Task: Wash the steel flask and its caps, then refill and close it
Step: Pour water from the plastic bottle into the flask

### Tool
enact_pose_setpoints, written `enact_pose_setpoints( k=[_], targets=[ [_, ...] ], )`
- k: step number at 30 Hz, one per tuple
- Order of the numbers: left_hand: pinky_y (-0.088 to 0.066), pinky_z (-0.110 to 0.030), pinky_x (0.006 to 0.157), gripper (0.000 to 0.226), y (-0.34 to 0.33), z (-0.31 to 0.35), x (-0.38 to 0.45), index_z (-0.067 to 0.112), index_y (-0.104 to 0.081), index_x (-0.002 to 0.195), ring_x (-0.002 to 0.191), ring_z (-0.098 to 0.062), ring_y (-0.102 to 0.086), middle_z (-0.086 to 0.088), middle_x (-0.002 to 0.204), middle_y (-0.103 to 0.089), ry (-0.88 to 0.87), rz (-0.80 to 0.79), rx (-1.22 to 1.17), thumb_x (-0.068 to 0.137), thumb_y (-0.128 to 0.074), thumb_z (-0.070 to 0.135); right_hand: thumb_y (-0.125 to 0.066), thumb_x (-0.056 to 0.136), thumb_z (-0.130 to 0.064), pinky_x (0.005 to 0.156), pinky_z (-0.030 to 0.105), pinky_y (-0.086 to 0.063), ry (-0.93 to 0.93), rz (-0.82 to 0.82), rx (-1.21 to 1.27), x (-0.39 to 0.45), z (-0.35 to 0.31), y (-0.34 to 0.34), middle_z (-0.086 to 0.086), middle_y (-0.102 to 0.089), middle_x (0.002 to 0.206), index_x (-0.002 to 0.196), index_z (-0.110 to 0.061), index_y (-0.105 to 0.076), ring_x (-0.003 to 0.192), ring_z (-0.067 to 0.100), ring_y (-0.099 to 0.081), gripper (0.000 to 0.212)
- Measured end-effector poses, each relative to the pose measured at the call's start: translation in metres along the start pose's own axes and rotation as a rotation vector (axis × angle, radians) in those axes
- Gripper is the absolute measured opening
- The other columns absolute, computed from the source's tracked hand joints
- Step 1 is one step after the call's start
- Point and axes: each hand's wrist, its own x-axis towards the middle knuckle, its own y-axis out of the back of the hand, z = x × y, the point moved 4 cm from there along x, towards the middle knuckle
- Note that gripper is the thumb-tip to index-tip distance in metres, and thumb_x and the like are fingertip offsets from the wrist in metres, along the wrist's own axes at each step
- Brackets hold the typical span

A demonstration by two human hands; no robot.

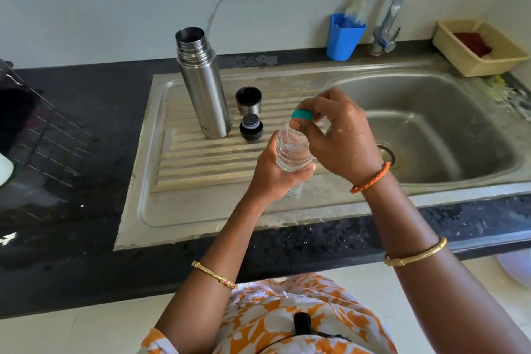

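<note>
**Clear plastic bottle held over the drainboard**

Clear ribbed plastic water bottle [291,152] sits in the left hand [277,174], whose fingers wrap round its body. Just above those fingers, the right hand [339,135] pinches the round teal screw cap [302,115] at the bottle's neck between thumb and fingertips. Beyond the fingers, on the ribbed steel drainboard [201,161] of the sink set in the black desk [86,238], stand the small black inner stopper [251,131], then the steel-sided outer cup cap [248,100], mouth up. Left of both, the tall brushed-steel flask [204,83] stands upright and uncapped.
</note>
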Motion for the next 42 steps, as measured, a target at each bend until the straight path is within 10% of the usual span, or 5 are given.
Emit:
enact_pose_setpoints(
  k=[5,13,22,28,42],
  targets=[
    [-0.055,-0.034,0.087,0.064,0.001,0.003,-0.006,0.003,-0.051,0.122,0.096,-0.02,-0.067,-0.004,0.103,-0.067,-0.017,0.015,-0.017,0.067,-0.084,0.013,-0.065,0.084,-0.013,0.094,0.039,-0.05,-0.097,-0.401,0.367,0.005,0.009,0.011,0.005,-0.058,0.121,0.125,-0.019,-0.057,0.107,0.011,-0.059,0.042],
    [-0.054,-0.04,0.092,0.069,0.0,0.004,-0.004,0.015,-0.05,0.125,0.101,-0.017,-0.067,-0.002,0.109,-0.068,-0.009,0.01,-0.024,0.066,-0.085,0.027,-0.071,0.068,-0.057,0.067,0.025,-0.049,-0.104,-0.04,-0.052,0.002,-0.002,0.016,0.006,-0.062,0.086,0.096,-0.009,-0.063,0.075,0.018,-0.058,0.056],
    [-0.053,-0.047,0.092,0.066,0.0,0.005,-0.003,0.017,-0.051,0.12,0.1,-0.02,-0.067,-0.003,0.107,-0.068,-0.004,0.013,-0.026,0.064,-0.084,0.029,-0.064,0.087,-0.01,0.071,0.0,-0.04,-0.134,-0.332,0.066,0.005,-0.005,0.013,0.003,-0.055,0.123,0.129,-0.021,-0.054,0.095,0.005,-0.055,0.044],
    [-0.053,-0.043,0.094,0.066,0.0,0.005,-0.003,0.022,-0.05,0.124,0.103,-0.017,-0.066,-0.003,0.11,-0.068,-0.013,0.003,-0.016,0.067,-0.084,0.026,-0.061,0.069,-0.061,0.064,0.008,-0.04,-0.201,-0.177,-0.152,0.008,-0.002,0.015,0.003,-0.054,0.106,0.116,-0.014,-0.056,0.082,0.008,-0.051,0.067],
    [-0.052,-0.025,0.083,0.068,0.002,0.001,-0.002,0.007,-0.053,0.121,0.093,-0.013,-0.067,0.004,0.1,-0.068,0.005,-0.02,-0.054,0.065,-0.083,0.032,-0.076,0.075,-0.009,0.084,0.036,-0.057,-0.229,-0.138,0.269,0.008,0.043,0.036,0.009,-0.071,0.095,0.1,-0.011,-0.068,0.086,0.021,-0.069,0.027]
  ],
)
